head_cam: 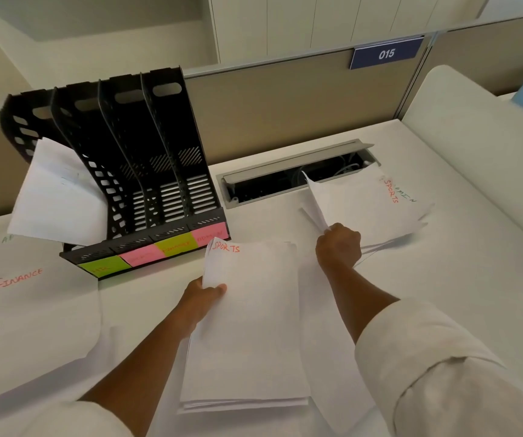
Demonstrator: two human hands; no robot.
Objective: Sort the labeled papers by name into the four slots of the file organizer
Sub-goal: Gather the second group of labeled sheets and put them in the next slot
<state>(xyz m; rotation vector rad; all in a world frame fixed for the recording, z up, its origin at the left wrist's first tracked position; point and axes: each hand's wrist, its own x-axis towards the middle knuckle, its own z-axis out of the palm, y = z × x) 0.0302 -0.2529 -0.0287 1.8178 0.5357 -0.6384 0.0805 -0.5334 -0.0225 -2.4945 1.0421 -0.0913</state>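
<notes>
Gathering step is being carried out: loose sheets are being collected by label, not yet filed. A white paper stack marked SPORTS in red (247, 316) is being held at its left edge by the left hand (201, 299), thumb on top, fingers (219, 290) clamped on the sheets. The stack is lying on the white table (411, 279), just in front of the black slotted plastic file organizer (134, 171).

A loose white pile with SPORTS written sideways on the top sheet (370, 209) is being worked by the right hand (337, 247); its fingers (332, 230) are being pinched together on the lifted near-left corner of a few sheets (a green label beneath is only partly readable).

One white sheet (55, 197) is already leaning in the organizer's leftmost slot; the other three slots appear empty. Slot tags are sticky notes, green, pink, yellow-green, pink; the pink sticky note on the second slot (142, 255) is too blurred to read. A white sheet labelled FINANCE in red (33, 310) is lying to the left.

Next move, as judged: the pinched SPORTS sheets are to be added to the held stack, then the matching slot confirmed before insertion.
</notes>
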